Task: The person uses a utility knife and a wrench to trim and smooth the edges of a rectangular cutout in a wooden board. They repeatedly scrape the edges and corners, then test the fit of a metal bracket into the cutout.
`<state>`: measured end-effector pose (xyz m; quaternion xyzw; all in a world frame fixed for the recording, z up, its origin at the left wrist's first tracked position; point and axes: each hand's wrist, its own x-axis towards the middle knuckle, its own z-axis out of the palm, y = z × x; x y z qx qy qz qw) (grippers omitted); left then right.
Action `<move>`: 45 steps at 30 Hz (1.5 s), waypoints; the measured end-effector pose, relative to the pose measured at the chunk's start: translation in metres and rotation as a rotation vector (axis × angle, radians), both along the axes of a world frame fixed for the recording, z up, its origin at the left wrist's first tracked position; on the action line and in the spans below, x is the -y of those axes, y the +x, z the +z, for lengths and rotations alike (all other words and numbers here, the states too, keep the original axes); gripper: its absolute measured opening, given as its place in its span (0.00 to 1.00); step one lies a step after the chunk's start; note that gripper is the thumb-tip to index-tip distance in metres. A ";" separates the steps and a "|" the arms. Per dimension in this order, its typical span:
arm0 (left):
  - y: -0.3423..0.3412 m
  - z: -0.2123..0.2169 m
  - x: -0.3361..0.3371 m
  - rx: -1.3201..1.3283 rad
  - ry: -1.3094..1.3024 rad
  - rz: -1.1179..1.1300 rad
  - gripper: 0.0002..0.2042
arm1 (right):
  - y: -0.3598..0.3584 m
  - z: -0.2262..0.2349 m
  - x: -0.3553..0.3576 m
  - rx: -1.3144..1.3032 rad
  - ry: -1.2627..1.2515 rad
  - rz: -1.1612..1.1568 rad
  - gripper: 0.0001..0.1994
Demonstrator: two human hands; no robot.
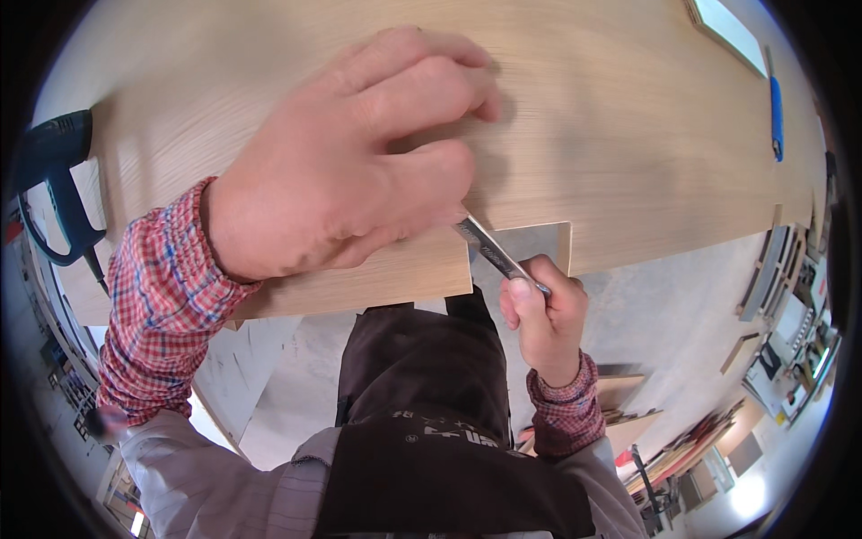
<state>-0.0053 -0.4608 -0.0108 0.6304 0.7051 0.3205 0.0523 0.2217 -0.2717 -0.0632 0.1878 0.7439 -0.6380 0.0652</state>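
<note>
Desk (628,135) is a pale oak-veneer panel with a square notch in its near edge; the left hand (341,153) lies flat on it, fingers pressed together beside the notch. Right hand (543,314) pinches a metal file (494,256) angled into the notch edge. Grey concrete floor (664,314) below, blue power tool (54,171) far left, blue pen (776,117) far right, stacked boards (691,445) along the wall.

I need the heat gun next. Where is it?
The blue heat gun lies at the far left of the head view, on the wooden panel's left end, beyond the left hand.

Metal file (489,251) in right hand (543,314), at board (620,135) notch.
</note>
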 end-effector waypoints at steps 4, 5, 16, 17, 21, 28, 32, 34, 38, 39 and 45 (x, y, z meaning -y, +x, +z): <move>0.003 -0.001 0.010 -0.151 -0.068 0.006 0.15 | -0.001 0.009 0.002 -0.046 0.114 -0.003 0.06; 0.006 -0.003 0.010 -0.126 -0.077 0.008 0.15 | 0.004 0.011 0.001 -0.021 0.115 0.012 0.06; 0.008 -0.002 0.011 -0.069 -0.047 0.053 0.15 | 0.001 0.021 0.004 -0.037 0.179 -0.041 0.07; 0.011 -0.002 0.013 -0.061 -0.052 0.062 0.14 | 0.002 0.022 0.003 -0.041 0.202 -0.020 0.07; 0.006 -0.003 0.010 -0.076 -0.032 0.090 0.15 | -0.001 0.024 0.006 0.002 0.221 -0.019 0.07; 0.013 0.003 0.021 -0.053 -0.121 0.094 0.15 | -0.001 0.031 0.010 -0.062 0.322 0.012 0.08; 0.004 -0.002 0.012 -0.002 -0.033 0.163 0.15 | -0.010 0.031 0.012 -0.043 0.293 -0.010 0.09; 0.011 -0.002 0.017 -0.018 -0.085 0.127 0.15 | 0.000 0.030 0.010 -0.081 0.360 0.023 0.09; 0.024 0.000 0.022 0.001 -0.104 0.154 0.15 | 0.004 0.033 0.003 -0.087 0.347 0.082 0.09; 0.021 -0.003 0.020 0.019 -0.075 0.163 0.15 | 0.002 0.031 0.004 -0.082 0.346 0.072 0.09; 0.048 0.008 0.039 0.012 -0.210 0.173 0.19 | 0.029 0.024 0.016 -0.143 0.300 0.180 0.08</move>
